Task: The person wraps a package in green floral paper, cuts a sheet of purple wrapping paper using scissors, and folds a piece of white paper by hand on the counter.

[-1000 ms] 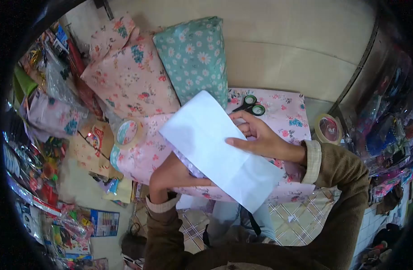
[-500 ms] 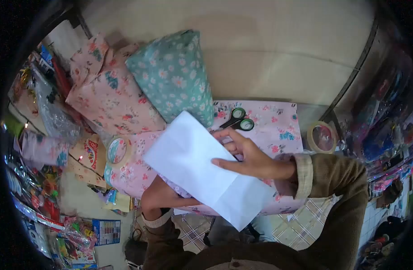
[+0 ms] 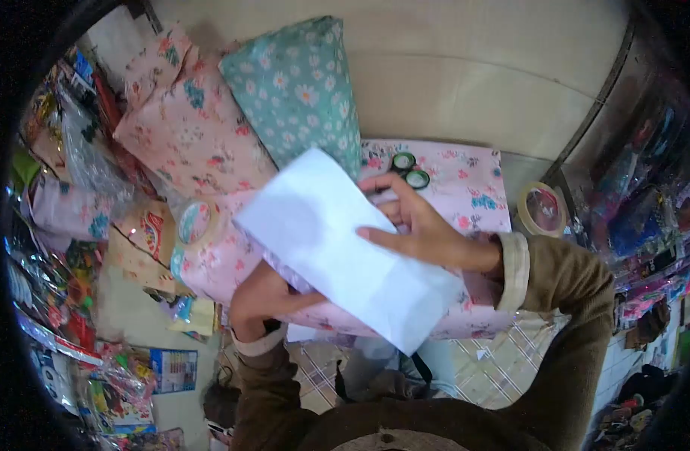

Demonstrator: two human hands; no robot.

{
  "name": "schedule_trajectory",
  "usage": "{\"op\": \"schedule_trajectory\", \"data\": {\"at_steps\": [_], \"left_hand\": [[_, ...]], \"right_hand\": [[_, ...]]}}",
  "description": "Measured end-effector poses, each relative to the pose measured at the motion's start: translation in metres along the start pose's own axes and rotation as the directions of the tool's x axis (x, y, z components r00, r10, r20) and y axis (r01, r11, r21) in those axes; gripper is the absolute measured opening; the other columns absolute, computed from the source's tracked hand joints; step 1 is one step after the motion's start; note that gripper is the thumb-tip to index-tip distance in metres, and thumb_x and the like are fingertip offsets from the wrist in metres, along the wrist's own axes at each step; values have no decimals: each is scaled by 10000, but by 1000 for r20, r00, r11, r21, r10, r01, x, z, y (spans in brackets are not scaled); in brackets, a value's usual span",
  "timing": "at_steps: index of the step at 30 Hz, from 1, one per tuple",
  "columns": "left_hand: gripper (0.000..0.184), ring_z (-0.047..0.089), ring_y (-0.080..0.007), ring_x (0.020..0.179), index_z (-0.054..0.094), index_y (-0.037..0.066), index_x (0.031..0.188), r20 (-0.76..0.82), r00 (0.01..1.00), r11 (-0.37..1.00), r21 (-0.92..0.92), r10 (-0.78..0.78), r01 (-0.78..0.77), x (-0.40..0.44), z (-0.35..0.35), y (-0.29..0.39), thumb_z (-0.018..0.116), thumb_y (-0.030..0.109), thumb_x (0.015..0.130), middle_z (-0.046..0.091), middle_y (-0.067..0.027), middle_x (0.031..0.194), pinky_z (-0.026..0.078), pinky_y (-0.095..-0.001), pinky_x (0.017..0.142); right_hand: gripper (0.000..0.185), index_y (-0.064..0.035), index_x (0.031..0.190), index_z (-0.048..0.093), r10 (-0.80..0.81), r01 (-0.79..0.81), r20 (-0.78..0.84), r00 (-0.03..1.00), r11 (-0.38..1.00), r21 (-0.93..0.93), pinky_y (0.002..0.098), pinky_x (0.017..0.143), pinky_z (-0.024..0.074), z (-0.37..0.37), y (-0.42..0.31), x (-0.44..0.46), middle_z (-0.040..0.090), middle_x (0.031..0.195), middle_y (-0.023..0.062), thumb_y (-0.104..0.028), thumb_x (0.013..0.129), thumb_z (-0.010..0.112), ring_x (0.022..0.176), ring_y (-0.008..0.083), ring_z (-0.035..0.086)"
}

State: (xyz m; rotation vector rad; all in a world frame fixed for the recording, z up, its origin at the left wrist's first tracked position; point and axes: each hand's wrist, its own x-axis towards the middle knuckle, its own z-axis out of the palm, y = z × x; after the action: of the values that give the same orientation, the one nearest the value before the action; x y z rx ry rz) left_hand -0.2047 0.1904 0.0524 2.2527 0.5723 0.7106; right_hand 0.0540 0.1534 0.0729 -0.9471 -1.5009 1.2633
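Note:
A folded white paper (image 3: pixel 337 240) is held tilted in front of me, with a patterned purplish item (image 3: pixel 285 263) showing along its lower left edge. My right hand (image 3: pixel 427 229) pinches the paper's upper right edge, thumb on top and fingers curled behind. Under the left side is my left hand (image 3: pixel 269 301), bearing the paper and the purplish item; most of its fingers are hidden. Below both hands lies pink floral wrapping (image 3: pixel 473 180). Green and black scissors (image 3: pixel 416 178) rest on it, just beyond my right hand.
A green daisy-patterned package (image 3: pixel 300 90) and a peach floral package (image 3: pixel 194 128) stand at the back left. Tape rolls lie left (image 3: pixel 198 222) and right (image 3: pixel 542 210). Plastic-wrapped goods (image 3: pixel 638 210) crowd the right side; assorted packets (image 3: pixel 119 398) fill the left.
The view has shifted, so the surroundings sit differently in the picture. Both hands keep the same hold on the paper, which shows little change in its tilt.

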Motion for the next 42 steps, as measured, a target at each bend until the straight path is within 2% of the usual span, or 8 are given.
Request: {"op": "schedule_trajectory", "data": {"at_steps": [6,8,16,21,24,28,34,42], "left_hand": [[274,544,-317,1113,630,-20,1068,-356,900,968,-100,-252,231,-19,-11,27,613,-19,795,605,-176,1144,402,-376,954],[388,475,-345,1215,711,31,1005,-520,840,957,291,158,0,-17,-22,24,494,-57,696,616,-156,1166,275,-439,1071],[464,316,-348,1343,751,180,1028,-576,685,451,806,446,384,-36,-68,16,447,47,703,537,-119,1317,133,-489,1146],[685,222,-376,1380,663,355,1177,-430,851,254,897,302,363,-32,-86,-43,517,-98,684,283,-74,1495,106,-557,1128],[655,220,-358,1395,635,346,1203,-412,911,340,859,13,384,-31,-80,-21,580,-78,707,315,-46,1485,149,-695,1044],[458,298,-317,1379,622,213,1235,-251,967,531,814,-43,235,-43,-89,-12,613,84,796,411,-80,1434,67,-665,1071],[388,374,-339,1334,586,137,1269,-543,837,623,677,64,392,-46,-15,14,577,214,889,468,-121,1389,37,-631,1088],[417,429,-341,1295,565,119,1287,-242,966,859,509,89,49,-34,62,45,587,262,896,487,-120,1377,225,-549,1084]], "right_hand": [[457,-56,1271,393,-8,10,29,1000,997,-81,260,822,483,-13,-26,2,608,1074,62,-55,887,641,915,103,599],[427,-47,1253,423,-145,160,98,984,973,-167,257,860,468,-21,-37,6,561,1165,57,-55,886,641,966,103,578],[395,-64,1290,514,67,260,514,855,802,-537,351,977,409,-47,-40,-4,528,1313,78,-156,917,603,1190,194,506],[406,-96,1290,542,9,355,469,883,642,-680,382,922,441,-22,-35,-21,626,1155,165,-198,901,598,1039,326,596],[343,-85,1211,570,-67,389,395,916,379,-840,430,806,476,-6,-23,-30,641,1074,159,-213,893,586,920,331,618],[267,-102,1111,624,-126,291,264,956,504,-813,428,786,473,0,-10,-31,659,1012,133,-211,867,615,900,323,619],[200,-94,1047,612,-327,355,195,924,554,-753,432,795,457,4,5,-24,671,1002,98,-165,860,617,890,327,627],[229,-97,1046,567,-337,363,244,909,357,-861,424,843,372,23,-2,-20,573,1049,127,-159,840,646,991,297,547]]}}
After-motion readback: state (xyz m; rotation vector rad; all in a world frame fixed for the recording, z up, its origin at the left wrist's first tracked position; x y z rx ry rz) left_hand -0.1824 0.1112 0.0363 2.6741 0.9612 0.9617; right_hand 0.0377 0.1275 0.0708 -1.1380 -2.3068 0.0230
